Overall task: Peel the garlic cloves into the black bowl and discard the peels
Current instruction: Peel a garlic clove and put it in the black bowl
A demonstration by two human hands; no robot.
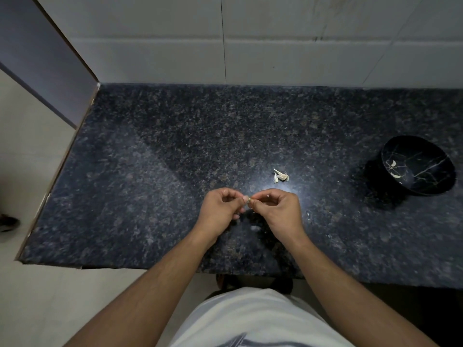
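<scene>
My left hand and my right hand meet above the middle of the dark granite counter. Between their fingertips both pinch one small garlic clove, mostly hidden by the fingers. A small heap of unpeeled cloves and papery skin lies just beyond my right hand. The black bowl with pale vein lines stands far right, and two peeled cloves lie inside it. A few skin flakes lie on the counter under my hands.
A white tiled wall bounds the counter at the back. A dark cabinet panel rises at the left end. The counter's left and front edges drop to a pale floor.
</scene>
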